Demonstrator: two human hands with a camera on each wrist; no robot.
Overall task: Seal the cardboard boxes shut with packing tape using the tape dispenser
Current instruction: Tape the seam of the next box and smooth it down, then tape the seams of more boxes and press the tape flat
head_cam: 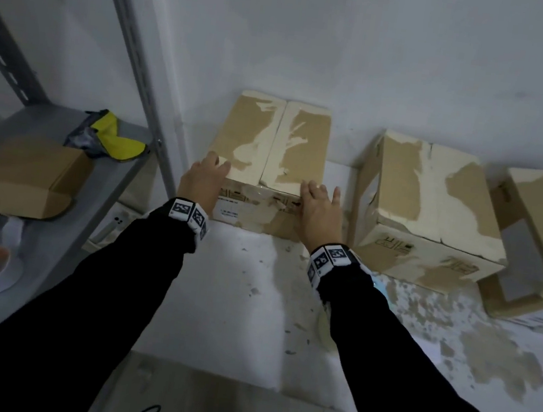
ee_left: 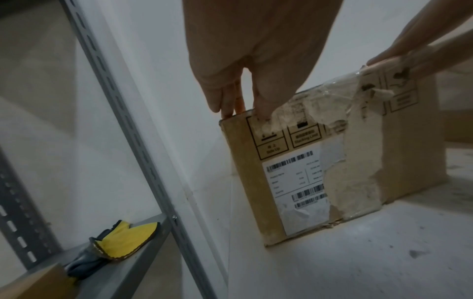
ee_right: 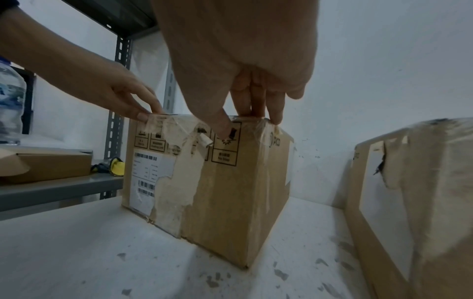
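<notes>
Both hands are resting on the near top edge of the leftmost cardboard box (head_cam: 268,157), which is sitting on the white worktop (head_cam: 233,304) against the wall. The left hand (head_cam: 203,176) is touching the box's left corner, its grip loose with straight fingers (ee_left: 226,105) apart. The right hand (head_cam: 321,212) is pressing the right corner, fingers (ee_right: 275,113) extended, thumb lying on the front face. A second box (head_cam: 429,206) is standing just beside it, a third box (head_cam: 541,241) further right.

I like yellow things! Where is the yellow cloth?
In the head view, the yellow cloth lies on the grey shelf at the left, behind a small cardboard box.
</notes>
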